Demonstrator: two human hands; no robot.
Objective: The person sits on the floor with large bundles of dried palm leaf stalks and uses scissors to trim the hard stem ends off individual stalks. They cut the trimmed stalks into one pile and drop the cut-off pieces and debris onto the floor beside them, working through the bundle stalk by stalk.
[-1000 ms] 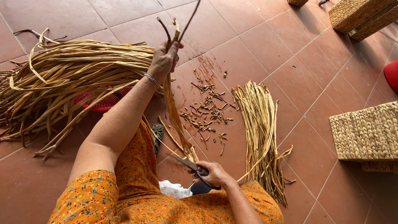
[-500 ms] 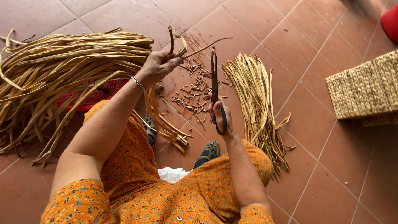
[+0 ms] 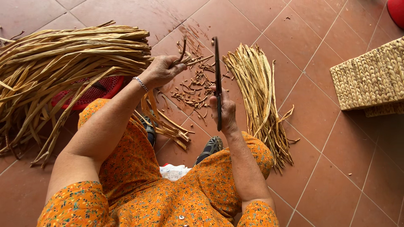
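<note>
From the head camera, looking down: a red plastic basket (image 3: 90, 90) lies on the tiled floor (image 3: 336, 159) under a large heap of dried stalks (image 3: 63, 63); the heap covers most of it, so what it holds cannot be made out. At the right edge a woven basket (image 3: 372, 75) is cut off by the frame, its inside out of view, and a red thing (image 3: 396, 10) shows only as a corner at the top right.

The left hand (image 3: 162, 70) is closed around a small bunch of stalks (image 3: 162, 122), whose long ends hang down past the wrist toward the knee while the short dark tips (image 3: 183, 49) stick up above the fingers. A bracelet (image 3: 141, 84) sits on that wrist. The right hand (image 3: 225, 110) grips a pair of dark scissors (image 3: 217, 75), the blades pointing away from the body and seemingly closed, though the thin edge-on view makes this uncertain. The blades stand just beside the tips, apart from them.

Between the hands, short trimmings (image 3: 195, 86) lie scattered on the floor. To the right lies a neat bundle of trimmed stalks (image 3: 259, 96). Two dark shoes (image 3: 210, 147) peek from under the orange floral dress (image 3: 168, 193).
</note>
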